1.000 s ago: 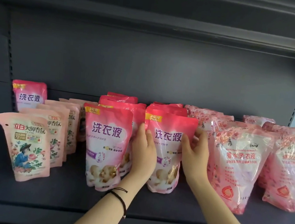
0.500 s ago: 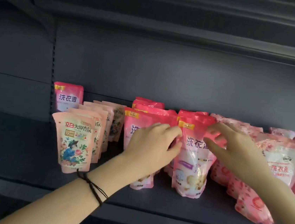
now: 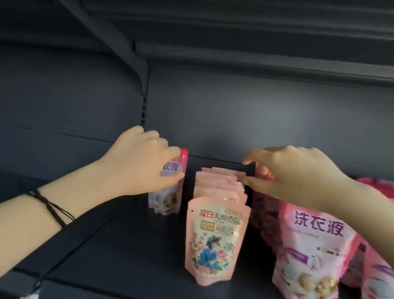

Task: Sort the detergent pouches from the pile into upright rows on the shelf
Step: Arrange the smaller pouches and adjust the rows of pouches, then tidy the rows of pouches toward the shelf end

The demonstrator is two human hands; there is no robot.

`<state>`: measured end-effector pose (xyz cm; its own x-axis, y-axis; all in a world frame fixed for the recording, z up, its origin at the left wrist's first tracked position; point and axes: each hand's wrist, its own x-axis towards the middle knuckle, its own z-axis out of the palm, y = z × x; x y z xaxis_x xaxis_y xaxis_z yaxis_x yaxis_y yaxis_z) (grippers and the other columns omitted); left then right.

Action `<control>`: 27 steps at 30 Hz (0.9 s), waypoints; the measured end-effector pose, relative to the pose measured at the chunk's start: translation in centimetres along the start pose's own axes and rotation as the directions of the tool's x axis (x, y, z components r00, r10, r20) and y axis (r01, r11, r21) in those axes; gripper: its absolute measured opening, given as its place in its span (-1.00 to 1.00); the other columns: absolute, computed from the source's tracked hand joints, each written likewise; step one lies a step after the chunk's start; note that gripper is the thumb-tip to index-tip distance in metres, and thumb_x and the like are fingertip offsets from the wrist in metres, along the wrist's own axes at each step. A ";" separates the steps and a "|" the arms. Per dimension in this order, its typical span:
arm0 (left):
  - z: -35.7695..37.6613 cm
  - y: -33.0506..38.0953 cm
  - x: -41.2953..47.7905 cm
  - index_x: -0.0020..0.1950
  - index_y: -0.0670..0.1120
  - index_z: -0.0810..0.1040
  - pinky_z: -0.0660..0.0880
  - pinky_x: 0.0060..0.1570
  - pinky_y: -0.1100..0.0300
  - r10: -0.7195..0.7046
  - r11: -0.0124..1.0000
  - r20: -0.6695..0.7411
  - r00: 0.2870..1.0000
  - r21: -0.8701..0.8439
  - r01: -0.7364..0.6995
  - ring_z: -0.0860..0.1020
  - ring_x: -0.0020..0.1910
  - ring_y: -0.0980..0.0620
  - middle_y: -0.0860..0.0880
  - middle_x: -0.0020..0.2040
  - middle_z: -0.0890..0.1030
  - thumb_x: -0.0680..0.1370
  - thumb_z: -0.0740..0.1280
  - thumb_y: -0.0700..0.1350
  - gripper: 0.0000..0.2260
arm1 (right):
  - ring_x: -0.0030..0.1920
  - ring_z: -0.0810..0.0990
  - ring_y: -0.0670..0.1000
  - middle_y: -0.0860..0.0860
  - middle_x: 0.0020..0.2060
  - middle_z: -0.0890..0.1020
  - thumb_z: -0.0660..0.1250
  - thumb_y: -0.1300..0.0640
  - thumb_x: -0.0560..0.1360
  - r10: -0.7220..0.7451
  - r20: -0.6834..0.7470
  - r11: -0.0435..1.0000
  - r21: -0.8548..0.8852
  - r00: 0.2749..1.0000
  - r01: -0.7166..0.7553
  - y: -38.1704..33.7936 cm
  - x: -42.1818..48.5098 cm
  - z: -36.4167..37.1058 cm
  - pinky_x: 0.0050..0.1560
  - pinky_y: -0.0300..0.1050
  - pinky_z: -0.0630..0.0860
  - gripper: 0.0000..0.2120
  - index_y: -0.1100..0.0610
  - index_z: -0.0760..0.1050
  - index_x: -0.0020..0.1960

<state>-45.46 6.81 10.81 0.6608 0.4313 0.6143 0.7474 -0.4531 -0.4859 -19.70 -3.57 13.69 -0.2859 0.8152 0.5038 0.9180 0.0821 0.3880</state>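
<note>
Back panel (image 3: 268, 120): dark grey metal, fills the far side of the bay. A slotted upright runs down it left of centre.
Upper shelf (image 3: 229, 30): its dark underside spans the top of the view. A slanted bracket (image 3: 120, 39) carries it at left.
Shelf (image 3: 129, 264): dark grey deck carrying all the stock. A seam runs near-to-far across its left part.
Bright pink row (image 3: 311, 260): right of centre, pouches upright one behind another, purple lettering on the nearest. More pink pouches (image 3: 383, 293) stand just beside it at the right edge, partly cut off.
Pale pink row (image 3: 214, 244): centre, upright, front to back. The nearest pouch shows a figure in blue among flowers. A narrow gap separates it from the bright pink row.
Left hand (image 3: 140, 165): reaches in from near left to the far part of the shelf. Its grip is closed on the lone pouch (image 3: 173, 196), fingers over the top and thumb on the printed face.
Lone pouch: bright pink, upright at the far left of the stock, apart from the pale pink row and close to the back panel.
Right hand (image 3: 298, 175): comes in from the right, above the far end of the bright pink row. The grip is narrow, forefinger and thumb bracketing the top edge of the farthest pouch. Blur; cannot tell whether it has hold.
Black cord band (image 3: 54, 209): on the left wrist.
</note>
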 end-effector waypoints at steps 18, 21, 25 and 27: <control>19.0 -15.4 8.7 0.39 0.10 0.35 0.38 0.10 0.05 0.000 0.999 0.194 0.981 -0.045 0.009 0.49 0.22 -0.06 -0.03 0.20 0.55 0.52 0.06 0.37 -0.45 | 0.24 0.50 0.08 -0.04 0.22 0.53 0.22 -0.29 0.49 0.065 0.468 0.993 -0.120 0.881 -0.009 -4.2 26.2 11.1 0.02 -0.06 0.39 -0.49 -0.05 0.39 0.33; 21.2 -14.7 10.2 0.34 0.12 0.40 0.38 0.05 0.08 0.040 0.991 0.250 0.967 -0.131 -0.006 0.50 0.18 -0.06 -0.01 0.15 0.56 0.55 0.12 0.30 -0.55 | 0.21 0.52 0.09 -0.02 0.20 0.55 0.24 -0.22 0.50 0.029 0.494 0.995 -0.098 0.869 0.022 -4.5 27.4 13.1 -0.02 -0.06 0.41 -0.57 -0.04 0.44 0.28; 23.0 -14.5 10.8 -0.14 0.07 0.53 0.35 -0.27 0.18 0.027 0.775 0.366 0.930 -0.595 0.211 0.52 -0.22 0.08 0.11 -0.24 0.56 0.54 0.30 0.13 -0.83 | 0.08 0.58 0.09 0.00 0.04 0.63 0.26 -0.04 0.49 0.018 0.509 1.000 -0.016 0.860 -0.011 -4.8 27.9 14.5 -0.12 -0.08 0.46 -0.78 0.03 0.56 0.05; 23.1 -14.7 10.6 -0.24 0.02 0.52 0.35 -0.24 0.17 0.042 0.560 0.391 0.919 -0.771 0.303 0.47 -0.29 0.11 0.10 -0.33 0.53 0.51 0.39 0.03 -0.83 | -0.04 0.62 0.09 0.03 -0.11 0.67 0.32 0.03 0.45 0.047 0.541 0.993 0.067 0.840 -0.098 -4.4 28.0 14.5 -0.19 -0.12 0.45 -0.86 0.09 0.56 -0.10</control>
<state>-47.84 36.02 10.07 0.6656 0.6829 0.3010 0.5656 -0.7247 0.3935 -27.82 27.22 14.91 -0.0485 0.9985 0.0242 0.9579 0.0396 0.2843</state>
